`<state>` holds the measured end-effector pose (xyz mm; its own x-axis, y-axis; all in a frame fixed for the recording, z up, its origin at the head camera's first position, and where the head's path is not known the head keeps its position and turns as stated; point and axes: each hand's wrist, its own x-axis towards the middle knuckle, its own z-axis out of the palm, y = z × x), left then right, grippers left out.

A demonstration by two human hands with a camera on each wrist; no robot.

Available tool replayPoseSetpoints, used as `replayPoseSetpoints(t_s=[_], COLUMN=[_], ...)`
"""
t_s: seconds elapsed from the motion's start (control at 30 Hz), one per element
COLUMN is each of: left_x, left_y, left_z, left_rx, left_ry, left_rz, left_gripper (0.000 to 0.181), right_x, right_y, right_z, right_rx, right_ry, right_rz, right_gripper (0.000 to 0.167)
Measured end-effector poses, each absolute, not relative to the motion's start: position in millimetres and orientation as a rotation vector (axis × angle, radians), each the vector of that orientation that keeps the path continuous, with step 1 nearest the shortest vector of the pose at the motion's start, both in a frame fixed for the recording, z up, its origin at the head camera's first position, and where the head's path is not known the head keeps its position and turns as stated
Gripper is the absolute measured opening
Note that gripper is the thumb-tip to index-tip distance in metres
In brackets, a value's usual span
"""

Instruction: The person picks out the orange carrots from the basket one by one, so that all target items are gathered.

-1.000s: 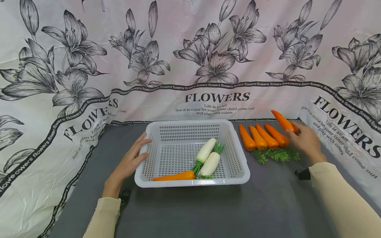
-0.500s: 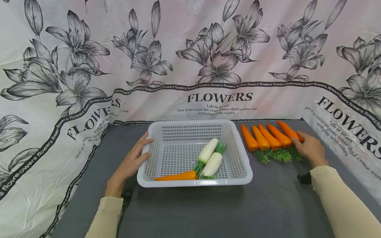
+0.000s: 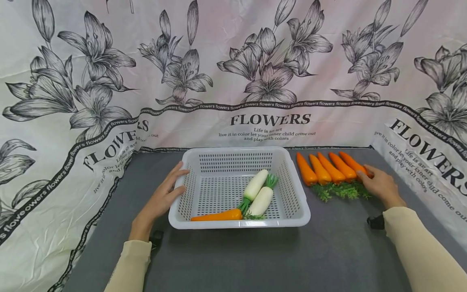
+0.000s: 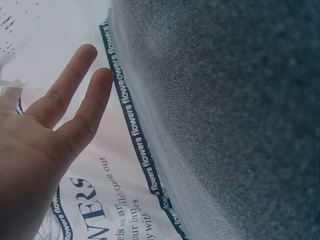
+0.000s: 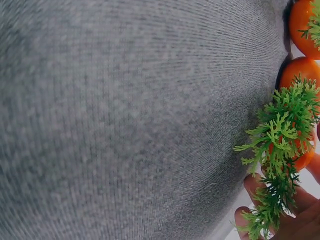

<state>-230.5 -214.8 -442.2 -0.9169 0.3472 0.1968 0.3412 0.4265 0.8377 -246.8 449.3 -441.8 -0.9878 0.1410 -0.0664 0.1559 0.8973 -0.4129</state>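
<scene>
My left hand (image 3: 162,198) rests its fingers, mostly straight, against the left side of a light grey plastic basket (image 3: 238,223). Two white radishes (image 3: 254,185) with green tops and one carrot (image 3: 215,215) lie inside it. Right of the basket, several orange carrots lie side by side on the table, their leafy tops (image 3: 339,190) toward me. The rightmost carrot (image 3: 352,162) has its thick end between the thumb and fingers of my right hand (image 3: 381,184). In the right wrist view, green leaves (image 5: 282,135) partly hide that hand's fingers (image 5: 255,187).
A dark grey cloth (image 3: 255,259) covers the table. Behind and along both sides hangs a white curtain (image 3: 270,89) with flower prints, its lower edge close behind the basket and the carrots.
My right hand has lowered a carrot from above the table to the right end of the row. The left hand has stayed at the basket. The view has shifted slightly.
</scene>
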Motion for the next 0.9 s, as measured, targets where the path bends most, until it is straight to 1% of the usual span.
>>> replayPoseSetpoints(t_s=[0.27, 0.47, 0.7, 0.9], left_x=[-230.1, -230.0, -231.5, -232.1], left_y=[-215.3, -215.9, -216.5, -215.9], left_z=[-442.6, -443.1, -444.0, -444.4], left_rx=[0.634, 0.629, 0.617, 0.607], left_ry=[2.671, 2.669, 2.673, 2.656], left_rz=[1.538, 1.535, 1.537, 1.538], left_gripper=[0.048, 0.048, 0.048, 0.049], right_x=[-247.4, -250.0, -263.8, -278.5], right_y=[452.0, 448.5, 424.5, 384.0], right_z=[-443.1, -439.8, -410.4, -383.8], right_rx=[0.255, 0.246, 0.102, -0.071], right_ry=[3.048, 3.179, 3.265, 3.246], right_rz=[-0.654, -0.645, -0.676, -0.762], right_gripper=[0.079, 0.072, 0.069, 0.066])
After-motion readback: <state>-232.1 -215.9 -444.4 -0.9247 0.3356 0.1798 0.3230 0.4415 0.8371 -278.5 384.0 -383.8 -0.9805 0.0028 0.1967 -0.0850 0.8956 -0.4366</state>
